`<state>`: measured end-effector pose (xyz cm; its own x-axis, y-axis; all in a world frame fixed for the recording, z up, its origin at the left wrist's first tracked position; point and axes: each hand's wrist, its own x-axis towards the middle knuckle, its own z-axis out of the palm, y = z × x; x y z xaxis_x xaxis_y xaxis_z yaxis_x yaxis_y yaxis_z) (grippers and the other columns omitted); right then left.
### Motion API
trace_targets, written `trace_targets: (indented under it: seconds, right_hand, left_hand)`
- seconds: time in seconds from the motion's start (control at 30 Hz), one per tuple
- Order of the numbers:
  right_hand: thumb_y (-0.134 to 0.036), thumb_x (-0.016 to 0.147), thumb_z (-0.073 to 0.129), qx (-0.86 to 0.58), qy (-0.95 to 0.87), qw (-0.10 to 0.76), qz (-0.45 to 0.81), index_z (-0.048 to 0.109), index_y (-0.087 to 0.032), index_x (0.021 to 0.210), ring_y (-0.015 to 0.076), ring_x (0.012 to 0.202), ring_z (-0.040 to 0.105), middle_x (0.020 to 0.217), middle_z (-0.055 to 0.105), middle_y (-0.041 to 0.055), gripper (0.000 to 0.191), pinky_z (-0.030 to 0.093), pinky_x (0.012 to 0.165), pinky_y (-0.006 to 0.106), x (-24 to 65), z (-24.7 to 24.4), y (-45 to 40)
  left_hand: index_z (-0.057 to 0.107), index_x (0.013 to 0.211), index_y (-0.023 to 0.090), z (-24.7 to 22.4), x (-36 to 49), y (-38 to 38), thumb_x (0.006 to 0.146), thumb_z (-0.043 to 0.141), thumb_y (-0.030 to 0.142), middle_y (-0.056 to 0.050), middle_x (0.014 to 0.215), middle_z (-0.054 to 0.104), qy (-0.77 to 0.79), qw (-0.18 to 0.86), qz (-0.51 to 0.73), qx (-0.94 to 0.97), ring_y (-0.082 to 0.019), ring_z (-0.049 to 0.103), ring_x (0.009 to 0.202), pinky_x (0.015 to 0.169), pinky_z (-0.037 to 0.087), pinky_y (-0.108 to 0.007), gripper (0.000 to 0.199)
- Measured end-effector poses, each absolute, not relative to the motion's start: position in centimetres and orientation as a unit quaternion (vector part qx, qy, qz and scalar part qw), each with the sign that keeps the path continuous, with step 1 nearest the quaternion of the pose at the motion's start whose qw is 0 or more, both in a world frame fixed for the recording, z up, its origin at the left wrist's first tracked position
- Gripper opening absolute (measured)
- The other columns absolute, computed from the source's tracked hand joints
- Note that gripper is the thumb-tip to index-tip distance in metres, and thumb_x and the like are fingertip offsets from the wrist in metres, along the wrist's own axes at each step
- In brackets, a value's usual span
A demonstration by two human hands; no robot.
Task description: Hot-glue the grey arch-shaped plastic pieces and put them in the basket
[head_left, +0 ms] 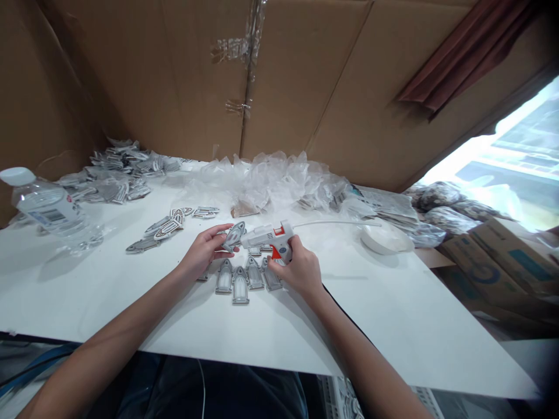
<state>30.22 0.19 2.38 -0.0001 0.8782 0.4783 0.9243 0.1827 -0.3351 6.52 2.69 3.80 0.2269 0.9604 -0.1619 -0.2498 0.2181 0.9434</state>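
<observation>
My right hand (301, 266) is wrapped round the handle of a white hot glue gun (267, 237) with a red trigger. A long glue stick (336, 222) runs out of its back end. Between the fingers of my left hand (205, 249) is a small grey lantern-shaped piece (234, 236), tilted up. The gun's nozzle points at this piece; whether they touch I cannot tell. Just below my hands, several similar grey pieces (240, 286) lie flat on the white table (183, 314).
A clear water bottle (55, 212) leans at the left. Behind it are heaped flat pieces (117, 166); more cutouts (168, 226) lie nearer. Crumpled plastic bags (283, 180) line the cardboard wall (301, 75). A white bowl (386, 240) stands right. Cardboard boxes (502, 262) are beyond the table.
</observation>
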Motion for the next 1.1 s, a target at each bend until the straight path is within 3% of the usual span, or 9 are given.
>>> trace_targets:
  seconds: [1.1]
  right_hand:
    - [-0.043,0.067,0.050,-0.634,-0.707,0.312,0.002,0.036,-0.021,0.083,0.0113,0.049,0.037,0.057,0.044,-0.0032,0.030,0.024,0.051,0.022,30.29,2.36,0.17]
  left_hand:
    - [0.059,0.122,0.015,3.72,6.35,2.65,0.079,0.067,0.032,-0.009,0.097,0.066,0.412,0.665,0.446,0.435,-0.018,0.071,0.079,0.067,0.060,-0.028,0.047]
